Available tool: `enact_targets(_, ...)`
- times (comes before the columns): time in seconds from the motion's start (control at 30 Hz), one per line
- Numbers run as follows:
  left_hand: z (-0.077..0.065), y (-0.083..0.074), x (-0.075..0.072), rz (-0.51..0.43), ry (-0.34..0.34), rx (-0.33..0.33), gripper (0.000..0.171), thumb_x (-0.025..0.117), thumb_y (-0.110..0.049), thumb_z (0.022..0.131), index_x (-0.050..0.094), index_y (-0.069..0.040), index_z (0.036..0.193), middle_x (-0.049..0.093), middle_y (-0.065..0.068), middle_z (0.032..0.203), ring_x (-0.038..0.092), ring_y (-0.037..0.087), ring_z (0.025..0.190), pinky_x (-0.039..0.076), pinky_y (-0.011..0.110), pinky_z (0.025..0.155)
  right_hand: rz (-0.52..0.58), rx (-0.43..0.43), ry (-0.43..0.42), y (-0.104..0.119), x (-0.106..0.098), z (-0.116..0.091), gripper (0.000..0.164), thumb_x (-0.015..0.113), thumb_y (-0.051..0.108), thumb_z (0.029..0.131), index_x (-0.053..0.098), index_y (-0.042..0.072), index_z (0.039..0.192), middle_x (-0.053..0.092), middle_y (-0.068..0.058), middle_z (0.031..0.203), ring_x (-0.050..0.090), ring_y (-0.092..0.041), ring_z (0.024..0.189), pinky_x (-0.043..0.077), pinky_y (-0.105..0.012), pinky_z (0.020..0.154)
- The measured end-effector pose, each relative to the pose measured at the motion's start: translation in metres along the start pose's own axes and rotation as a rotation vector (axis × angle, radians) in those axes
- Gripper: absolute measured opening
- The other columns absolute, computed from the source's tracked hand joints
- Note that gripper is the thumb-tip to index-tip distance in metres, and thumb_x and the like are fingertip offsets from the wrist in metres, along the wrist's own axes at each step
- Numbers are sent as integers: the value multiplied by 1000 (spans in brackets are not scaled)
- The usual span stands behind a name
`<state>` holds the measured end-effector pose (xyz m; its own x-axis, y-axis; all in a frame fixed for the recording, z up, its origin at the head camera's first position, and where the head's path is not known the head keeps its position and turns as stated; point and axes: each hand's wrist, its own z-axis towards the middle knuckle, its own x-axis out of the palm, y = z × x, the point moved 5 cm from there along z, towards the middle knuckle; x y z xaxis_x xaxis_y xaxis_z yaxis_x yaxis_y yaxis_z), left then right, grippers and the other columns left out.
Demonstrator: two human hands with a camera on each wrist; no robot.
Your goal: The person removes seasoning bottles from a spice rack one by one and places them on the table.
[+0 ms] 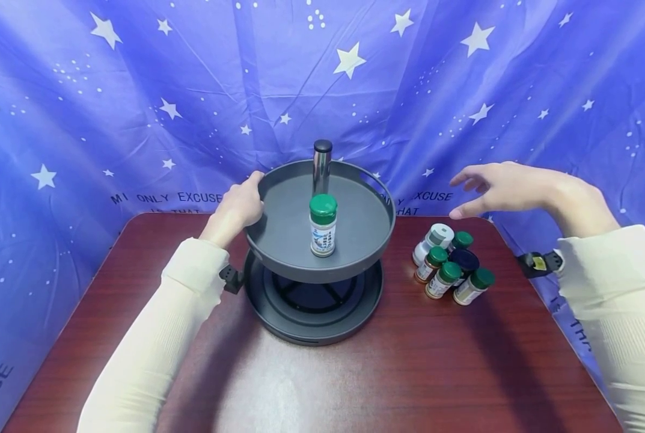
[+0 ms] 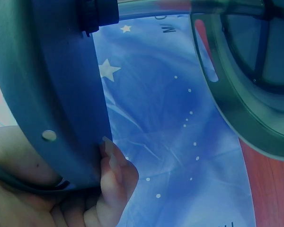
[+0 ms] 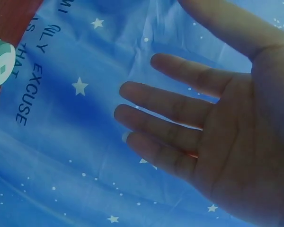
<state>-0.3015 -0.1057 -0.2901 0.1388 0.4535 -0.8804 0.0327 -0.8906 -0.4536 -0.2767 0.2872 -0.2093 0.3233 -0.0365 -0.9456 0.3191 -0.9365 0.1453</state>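
A grey two-tier round rack stands on the table, its upper tray [image 1: 284, 204] set above the lower tray [image 1: 314, 337]. My left hand [image 1: 241, 204] grips the upper tray's rim at the left; in the left wrist view its fingers [image 2: 116, 184] curl beneath the tray. One green-capped spice jar [image 1: 323, 231] stands upright on the upper tray, in front of the metal post [image 1: 322, 165]. With fingers spread and nothing in it, my right hand [image 1: 508, 186] hovers above a group of jars. Among them are a white-capped jar [image 1: 425, 249] and several green-capped spice jars [image 1: 442, 281].
A dark-lidded jar [image 1: 465, 261] sits among the green caps at the right of the reddish-brown table [image 1: 409, 361]. Behind the table's far edge hangs a blue curtain [image 1: 279, 78] printed with stars.
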Motion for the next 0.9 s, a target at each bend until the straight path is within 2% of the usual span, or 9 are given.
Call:
enact_targets(0.23, -2, -2, 0, -6, -5, 1, 61, 43, -9, 96, 26, -18, 154, 47, 27, 145, 50, 49, 129, 45, 60, 103, 28, -35, -29, 9, -4, 1, 76, 70, 50, 87, 42, 11, 145, 51, -23, 144, 47, -45, 133, 43, -63, 99)
enact_targets(0.57, -1, 0, -1, -3, -1, -5, 62, 43, -9, 97, 24, -18, 155, 45, 27, 148, 47, 49, 131, 44, 60, 105, 70, -84, -160, 29, -18, -1, 76, 70, 52, 87, 40, 20, 149, 49, -15, 148, 45, -39, 135, 38, -61, 103)
enact_targets(0.9, -2, -1, -1, -8, 4, -10, 64, 42, -8, 96, 22, -19, 156, 43, 27, 149, 46, 49, 133, 43, 61, 105, 15, -153, -172, 53, -22, -3, 86, 74, 53, 83, 35, 20, 152, 43, -13, 153, 38, -38, 142, 33, -63, 109)
